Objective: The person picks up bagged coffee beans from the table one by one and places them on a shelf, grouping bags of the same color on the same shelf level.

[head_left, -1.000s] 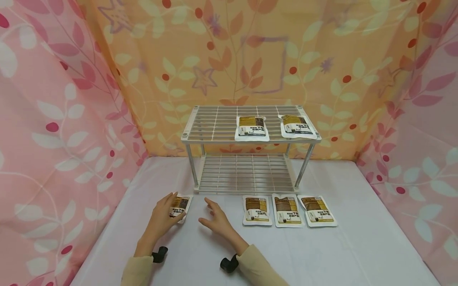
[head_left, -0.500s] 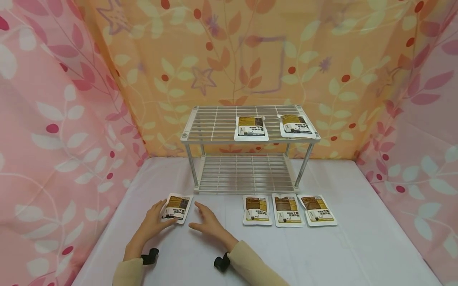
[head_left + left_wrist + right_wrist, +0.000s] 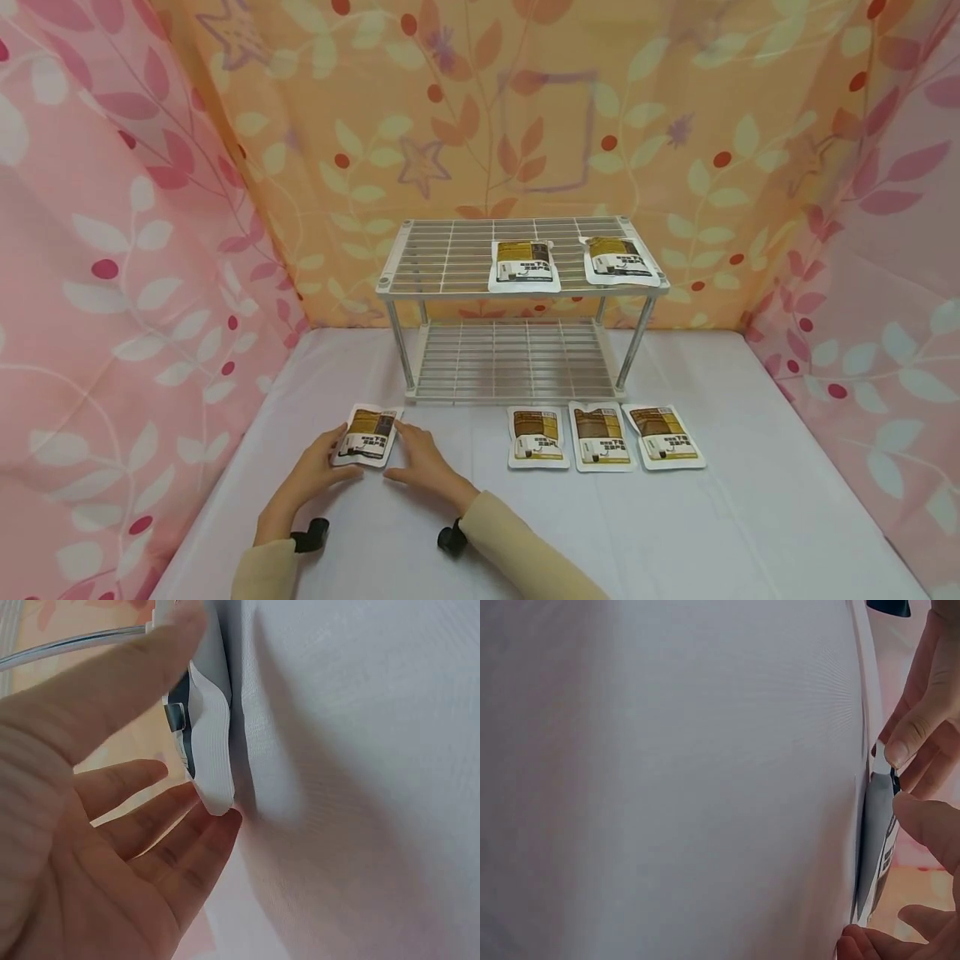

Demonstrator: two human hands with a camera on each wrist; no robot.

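Observation:
A white-edged foil pouch (image 3: pixel 368 437) with a brown and yellow print lies on the white table, left of the middle in the head view. My left hand (image 3: pixel 306 477) is at its left side, with relaxed fingers touching the edge and the thumb by the near left corner. On the other side, my right hand (image 3: pixel 429 468) has its fingertips at the pouch's upper right edge, its thumb just off the near right corner. The left wrist view shows the pouch (image 3: pixel 210 739) edge-on against fairly straight fingers. In the right wrist view both hands frame the pouch (image 3: pixel 875 832).
A two-tier white wire rack (image 3: pixel 420 258) stands behind. Two similar pouches, one in the middle (image 3: pixel 524 265) and one at the right (image 3: pixel 619 260), lie on its top shelf. Three more pouches (image 3: pixel 602 437) form a row on the table (image 3: pixel 600 542) before the rack. Patterned cloth (image 3: pixel 315 92) encloses the table.
My left hand has drawn back leftward from over the pouch, uncovering it. My right hand has moved left to the pouch's right edge. The pouch has shifted slightly left.

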